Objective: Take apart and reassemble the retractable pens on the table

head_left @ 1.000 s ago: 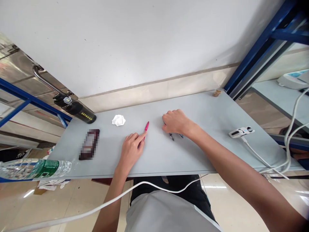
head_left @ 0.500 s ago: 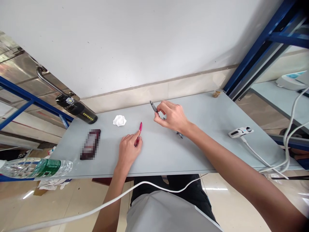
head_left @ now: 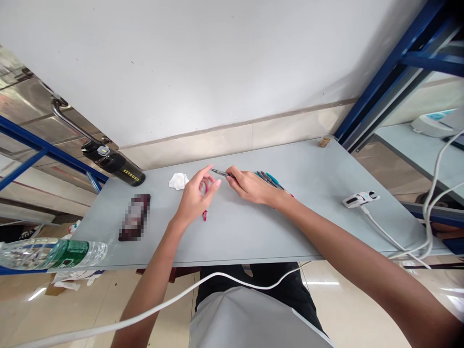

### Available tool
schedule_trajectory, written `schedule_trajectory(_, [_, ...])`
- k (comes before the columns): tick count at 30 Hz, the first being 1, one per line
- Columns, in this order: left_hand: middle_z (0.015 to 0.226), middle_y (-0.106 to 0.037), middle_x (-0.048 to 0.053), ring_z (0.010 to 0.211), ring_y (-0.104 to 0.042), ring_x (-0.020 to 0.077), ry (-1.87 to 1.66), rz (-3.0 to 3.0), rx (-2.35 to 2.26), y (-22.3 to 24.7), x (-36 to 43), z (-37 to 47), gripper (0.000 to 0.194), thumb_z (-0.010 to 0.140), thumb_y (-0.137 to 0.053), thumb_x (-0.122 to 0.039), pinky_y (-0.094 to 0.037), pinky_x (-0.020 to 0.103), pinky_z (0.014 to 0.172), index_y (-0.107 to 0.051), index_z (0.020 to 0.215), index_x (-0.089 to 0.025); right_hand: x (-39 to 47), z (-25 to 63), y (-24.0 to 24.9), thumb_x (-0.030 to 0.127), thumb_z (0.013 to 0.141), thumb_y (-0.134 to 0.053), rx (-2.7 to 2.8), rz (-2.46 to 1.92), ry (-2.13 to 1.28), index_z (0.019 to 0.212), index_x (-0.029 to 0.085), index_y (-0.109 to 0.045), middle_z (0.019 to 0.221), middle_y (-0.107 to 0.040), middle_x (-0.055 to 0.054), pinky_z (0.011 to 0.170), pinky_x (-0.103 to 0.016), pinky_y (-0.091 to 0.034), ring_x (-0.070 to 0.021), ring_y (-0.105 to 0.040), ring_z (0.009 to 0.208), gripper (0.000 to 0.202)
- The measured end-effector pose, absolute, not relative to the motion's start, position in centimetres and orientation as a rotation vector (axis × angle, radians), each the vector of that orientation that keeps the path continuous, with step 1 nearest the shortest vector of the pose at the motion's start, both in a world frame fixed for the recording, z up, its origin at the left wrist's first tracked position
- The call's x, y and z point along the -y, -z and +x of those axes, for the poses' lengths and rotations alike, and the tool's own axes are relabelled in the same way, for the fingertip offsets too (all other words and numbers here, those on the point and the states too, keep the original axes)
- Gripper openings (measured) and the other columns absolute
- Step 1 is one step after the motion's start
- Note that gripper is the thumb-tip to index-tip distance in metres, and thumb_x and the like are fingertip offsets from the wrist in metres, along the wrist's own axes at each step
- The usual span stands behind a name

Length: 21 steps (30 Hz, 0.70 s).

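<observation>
A grey pen (head_left: 219,172) is pinched in my right hand (head_left: 250,186), its tip pointing left toward my other hand. My left hand (head_left: 195,197) is raised with thumb and index finger apart around the pen's free end, and I see nothing held in it. Below and behind its fingers a pink pen (head_left: 205,215) shows in part on the grey table. Several pens (head_left: 270,179), some with blue or dark barrels, lie together just beyond my right hand and wrist, which hide part of them.
Crumpled white tissue (head_left: 178,181) lies left of centre. Farther left are a black bottle (head_left: 125,167), a blurred dark packet (head_left: 135,217) and a clear water bottle (head_left: 68,253). A white device (head_left: 360,199) with a cable sits at right; a small cup (head_left: 325,140) stands in the back corner.
My left hand has lifted off the pink pen and opened. My right hand has turned and moved slightly down, tilting the grey pen nearer level; the pens behind it now show more.
</observation>
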<state>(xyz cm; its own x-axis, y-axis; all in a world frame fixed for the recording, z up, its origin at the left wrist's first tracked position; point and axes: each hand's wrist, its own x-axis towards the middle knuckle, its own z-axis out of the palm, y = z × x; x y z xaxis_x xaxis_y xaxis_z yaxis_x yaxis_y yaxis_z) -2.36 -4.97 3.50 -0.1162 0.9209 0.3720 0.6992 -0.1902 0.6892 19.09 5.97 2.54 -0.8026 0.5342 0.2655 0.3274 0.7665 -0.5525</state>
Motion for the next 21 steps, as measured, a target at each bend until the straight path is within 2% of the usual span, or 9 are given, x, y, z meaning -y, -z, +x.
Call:
schedule_trajectory(1, [0.112, -0.077, 0.007, 0.098, -0.069, 0.0203, -1.234, 1.818, -1.644, -3.8, 3.9, -2.3, 0.052, 0.107, -0.068, -0.053, -0.054, 0.033, 0.088, -0.067, 0.151, -0.026, -6.0, 19.1, -2.6, 0.039, 0.118, -0.030, 2.544, -0.652, -0.703, 0.120, 0.022, -0.050, 0.076, -0.059, 0.000, 0.065, -0.031, -0.031, -0.0196, -0.047, 0.059, 0.026])
schedule_trajectory(3, [0.103, -0.077, 0.007, 0.090, -0.069, 0.0187, -1.276, 1.710, -1.453, -3.8, 1.9, -2.5, 0.043, 0.106, -0.068, -0.054, -0.055, 0.032, 0.084, -0.077, 0.135, -0.024, -6.3, 19.1, -2.4, 0.043, 0.119, -0.031, 2.521, -0.664, -0.709, 0.115, 0.023, -0.053, 0.077, -0.060, 0.000, 0.066, -0.031, -0.032, -0.0193, -0.049, 0.060, 0.030])
schedule_trajectory(6, [0.090, -0.075, 0.005, 0.081, -0.066, 0.0176, -1.309, 1.667, -1.371, -2.8, 0.0, -3.0, 0.036, 0.103, -0.074, -0.054, -0.054, 0.031, 0.079, -0.081, 0.114, -0.021, -7.2, 19.2, -1.5, 0.048, 0.120, -0.030, 2.515, -0.672, -0.655, 0.113, 0.023, -0.055, 0.079, -0.063, -0.001, 0.066, -0.030, -0.031, -0.0189, -0.050, 0.062, 0.035])
schedule_trajectory(9, [0.085, -0.070, 0.003, 0.080, -0.064, 0.0171, -1.281, 1.743, -1.407, -1.4, -0.4, -3.6, 0.034, 0.106, -0.070, -0.054, -0.050, 0.030, 0.075, -0.076, 0.108, -0.021, -8.1, 19.3, -0.3, 0.051, 0.121, -0.027, 2.609, -0.659, -0.521, 0.117, 0.023, -0.056, 0.079, -0.064, -0.001, 0.064, -0.030, -0.027, -0.0187, -0.049, 0.061, 0.040])
schedule_trajectory(12, [0.081, -0.061, 0.000, 0.073, -0.054, 0.0150, -1.143, 1.955, -1.513, -0.4, 0.0, -4.2, 0.032, 0.112, -0.058, -0.050, -0.042, 0.030, 0.070, -0.065, 0.098, -0.022, -8.2, 19.2, 0.3, 0.052, 0.122, -0.024, 2.737, -0.645, -0.361, 0.117, 0.021, -0.057, 0.081, -0.067, -0.003, 0.062, -0.031, -0.023, -0.0181, -0.045, 0.058, 0.045])
schedule_trajectory(16, [0.077, -0.051, 0.000, 0.070, -0.044, 0.0168, -1.017, 2.251, -1.565, 0.0, 0.3, -4.9, 0.040, 0.117, -0.043, -0.044, -0.037, 0.034, 0.069, -0.049, 0.084, -0.023, -7.5, 18.9, -0.1, 0.049, 0.122, -0.019, 2.829, -0.627, -0.196, 0.117, 0.018, -0.057, 0.089, -0.072, -0.007, 0.061, -0.033, -0.020, -0.0174, -0.046, 0.057, 0.049])
schedule_trajectory(19, [0.069, -0.044, -0.001, 0.065, -0.040, 0.0166, -1.017, 2.240, -1.585, -0.1, 0.4, -5.1, 0.049, 0.117, -0.042, -0.047, -0.034, 0.035, 0.067, -0.039, 0.075, -0.023, -7.2, 18.8, -0.3, 0.050, 0.122, -0.016, 2.845, -0.643, -0.108, 0.119, 0.018, -0.058, 0.091, -0.074, -0.009, 0.061, -0.034, -0.018, -0.0173, -0.047, 0.056, 0.052])
schedule_trajectory(21, [0.068, -0.047, -0.001, 0.064, -0.044, 0.0164, -0.999, 2.206, -1.604, -0.2, 0.6, -5.2, 0.050, 0.116, -0.047, -0.051, -0.036, 0.035, 0.067, -0.043, 0.075, -0.023, -7.3, 18.8, -0.2, 0.051, 0.122, -0.016, 2.842, -0.651, -0.082, 0.121, 0.018, -0.058, 0.092, -0.074, -0.008, 0.062, -0.034, -0.017, -0.0170, -0.047, 0.055, 0.053])
